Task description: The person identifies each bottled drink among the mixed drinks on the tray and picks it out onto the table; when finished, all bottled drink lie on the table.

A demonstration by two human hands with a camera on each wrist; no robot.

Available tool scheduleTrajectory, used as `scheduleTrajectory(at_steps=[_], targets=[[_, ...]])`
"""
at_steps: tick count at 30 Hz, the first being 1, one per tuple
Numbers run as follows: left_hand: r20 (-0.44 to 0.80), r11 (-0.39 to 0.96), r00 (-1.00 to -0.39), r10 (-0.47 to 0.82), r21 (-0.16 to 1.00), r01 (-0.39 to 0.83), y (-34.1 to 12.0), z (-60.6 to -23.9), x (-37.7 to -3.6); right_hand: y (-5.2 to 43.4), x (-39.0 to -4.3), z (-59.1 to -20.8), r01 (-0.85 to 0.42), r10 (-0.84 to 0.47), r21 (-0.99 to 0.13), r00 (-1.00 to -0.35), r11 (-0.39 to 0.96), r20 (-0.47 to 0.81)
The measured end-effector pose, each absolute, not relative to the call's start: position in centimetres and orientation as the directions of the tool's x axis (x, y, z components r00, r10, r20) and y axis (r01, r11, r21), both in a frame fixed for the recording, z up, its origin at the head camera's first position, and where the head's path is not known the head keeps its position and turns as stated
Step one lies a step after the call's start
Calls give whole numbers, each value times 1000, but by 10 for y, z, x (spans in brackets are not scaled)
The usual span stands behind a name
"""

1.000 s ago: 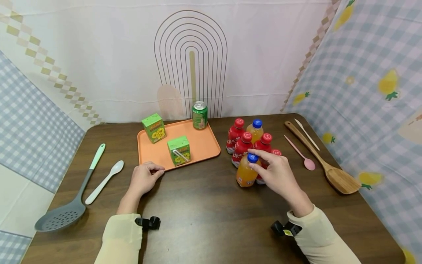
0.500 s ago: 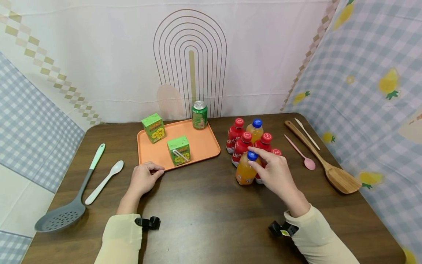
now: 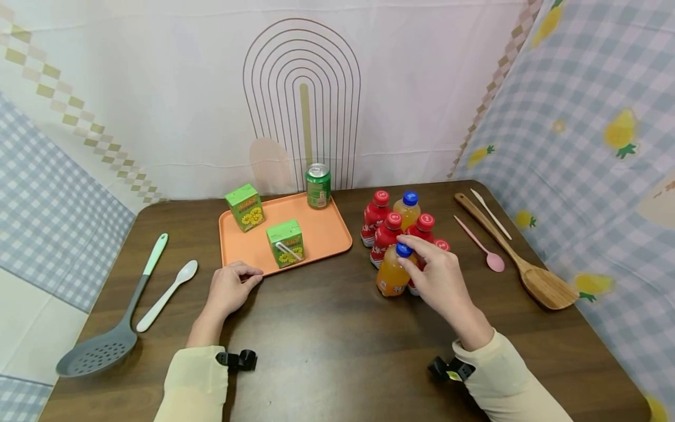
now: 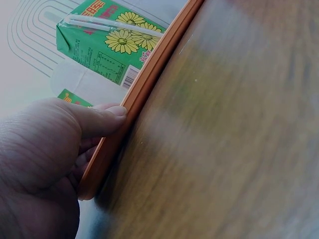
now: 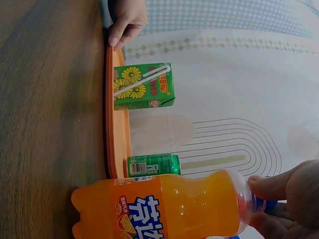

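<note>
My right hand (image 3: pixel 408 251) pinches the blue cap and neck of an orange soda bottle (image 3: pixel 391 275), which stands at the front of a cluster of red-capped bottles (image 3: pixel 387 235). In the right wrist view my fingertips (image 5: pixel 279 186) close round the neck of this orange soda bottle (image 5: pixel 174 206). My left hand (image 3: pixel 246 274) grips the front rim of the orange tray (image 3: pixel 327 234), with its thumb pressed against the tray rim (image 4: pixel 149 79). On the tray stand two green juice cartons (image 3: pixel 286 241) (image 3: pixel 245 206) and a green can (image 3: pixel 319 185).
A second orange bottle (image 3: pixel 407 208) stands at the back of the cluster. A pink spoon (image 3: pixel 482 246), a wooden spatula (image 3: pixel 527 269) and a thin white stick (image 3: pixel 490 214) lie to the right. A grey slotted spoon (image 3: pixel 105 340) and a white spoon (image 3: pixel 169 293) lie at the left.
My right hand has crept slightly forward on the orange bottle's cap, and the bottle has edged a little left. My left hand has stayed at the tray rim.
</note>
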State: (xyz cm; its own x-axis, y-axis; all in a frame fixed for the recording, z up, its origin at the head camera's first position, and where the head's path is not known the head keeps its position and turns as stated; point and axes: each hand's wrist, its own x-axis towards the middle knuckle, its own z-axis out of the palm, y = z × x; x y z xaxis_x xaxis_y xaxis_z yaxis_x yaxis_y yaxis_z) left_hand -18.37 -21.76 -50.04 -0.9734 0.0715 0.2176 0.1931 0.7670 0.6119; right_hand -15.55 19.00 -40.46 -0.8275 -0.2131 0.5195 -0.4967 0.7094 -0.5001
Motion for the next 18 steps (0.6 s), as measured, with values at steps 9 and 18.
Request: scheduleTrajectory(at_steps=[9,18], targets=[[222,766,-973,67,614,192,-217,-504,-181,191,-150,-403,-507,-230,-470,-817,723,529],[238,763,-968,79,611,213,-221,-484,-177,213,-145,-382,-624,-238,-382,-683,682,691]])
